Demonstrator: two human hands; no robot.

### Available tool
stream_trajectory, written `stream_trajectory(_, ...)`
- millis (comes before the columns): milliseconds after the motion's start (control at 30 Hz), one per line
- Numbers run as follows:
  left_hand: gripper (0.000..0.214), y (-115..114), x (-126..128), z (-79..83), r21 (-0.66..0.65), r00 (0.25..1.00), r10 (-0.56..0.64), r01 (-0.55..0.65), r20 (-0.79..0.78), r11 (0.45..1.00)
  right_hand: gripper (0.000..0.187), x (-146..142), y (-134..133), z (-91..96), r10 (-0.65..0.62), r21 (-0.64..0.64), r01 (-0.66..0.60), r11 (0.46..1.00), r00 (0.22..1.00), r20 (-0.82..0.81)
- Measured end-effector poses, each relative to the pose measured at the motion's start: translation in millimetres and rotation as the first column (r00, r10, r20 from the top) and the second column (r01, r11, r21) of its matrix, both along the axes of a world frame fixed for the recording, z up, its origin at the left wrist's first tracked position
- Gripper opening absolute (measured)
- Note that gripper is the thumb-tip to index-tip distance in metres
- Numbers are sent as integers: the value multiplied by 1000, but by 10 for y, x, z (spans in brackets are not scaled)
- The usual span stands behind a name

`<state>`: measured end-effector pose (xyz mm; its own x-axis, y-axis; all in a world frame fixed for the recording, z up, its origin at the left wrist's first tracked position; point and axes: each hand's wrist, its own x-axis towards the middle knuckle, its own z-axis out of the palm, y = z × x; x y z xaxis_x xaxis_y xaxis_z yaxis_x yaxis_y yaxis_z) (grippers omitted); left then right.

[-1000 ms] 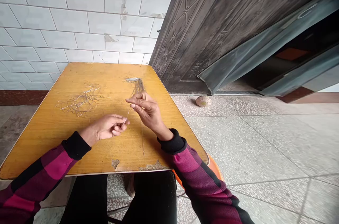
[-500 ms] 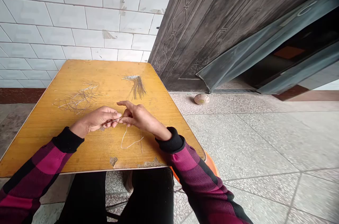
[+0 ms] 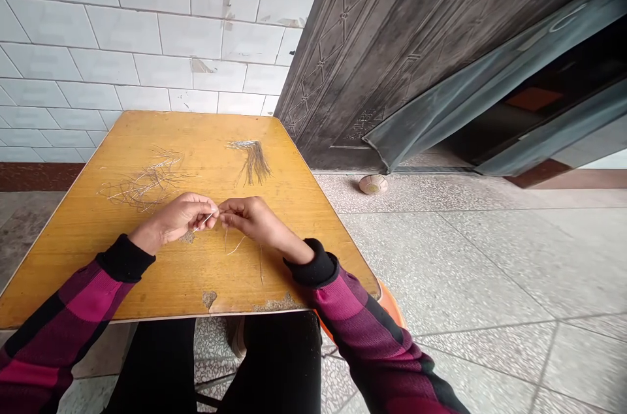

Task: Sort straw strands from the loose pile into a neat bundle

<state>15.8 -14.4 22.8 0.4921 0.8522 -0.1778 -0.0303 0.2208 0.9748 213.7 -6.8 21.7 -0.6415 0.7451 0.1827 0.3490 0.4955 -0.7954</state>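
My left hand point(image 3: 185, 218) is closed, thumb and forefinger pinching a thin white strand, wire or thread, I cannot tell which. Against its fingertips, my right hand point(image 3: 251, 217) is closed in a pinch on the same place. A loose curved piece of the white strand point(image 3: 237, 246) hangs below the right fingers. Beyond my left hand lies a loose tangle of thin strands point(image 3: 147, 184), some white and some dark. Farther off and to the right, a neater bundle of strands point(image 3: 255, 162) is laid together, with whitish ends at the top and dark lengths fanning toward me.
Both hands are over a yellow wooden table point(image 3: 78, 244) with chipped patches near its front edge. A single thin strand point(image 3: 261, 265) lies by my right wrist. Behind stand a tiled wall point(image 3: 147, 29) and a dark carved door point(image 3: 353, 61). A ball point(image 3: 373, 184) rests on the floor.
My right forefinger, stretched out before, has curled in to the pinch. My hands have shifted slightly left, and the hanging loop of white strand has drawn up shorter.
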Motion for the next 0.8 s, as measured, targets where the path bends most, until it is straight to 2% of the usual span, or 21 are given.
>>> stream_trajectory(100, 26, -7, 20, -14, 17, 1000, 2, -1, -29, 1000, 17, -8, -43, 39, -35, 170, 15, 985, 993, 115)
stream_trajectory(200, 27, -19, 48, -20, 19, 999, 34, -34, -21, 999, 20, -9, -40, 47, -50, 260, 4, 966, 984, 169)
stream_trajectory(267, 24, -27, 67, -16, -16, 997, 75, -74, 17, 997, 21, -7, -34, 46, -114, 338, 35, 941, 970, 215)
stream_trajectory(333, 20, -34, 83, -6, -65, 989, 132, -128, 62, 990, 21, -8, -41, 47, -248, 463, 101, 880, 931, 267)
stream_trajectory(400, 16, -40, 93, 5, -111, 976, 191, -179, 103, 978, 19, -15, -65, 46, -392, 600, 149, 786, 870, 299)
stream_trajectory(500, 11, -46, 107, 7, -201, 959, 224, -188, 173, 961, 22, -39, -109, 28, -497, 734, 138, 665, 815, 297)
stream_trajectory(633, 9, -54, 132, -26, -274, 948, 206, -137, 242, 952, 24, -59, -99, -18, -450, 831, 80, 551, 867, 214)
stream_trajectory(700, 10, -58, 140, -35, -253, 942, 214, -148, 258, 956, 24, -40, -45, -34, -403, 840, 61, 538, 895, 193)
stream_trajectory(800, 11, -63, 127, -15, -194, 927, 255, -207, 273, 959, 24, 32, 71, -32, -383, 822, 72, 565, 905, 183)
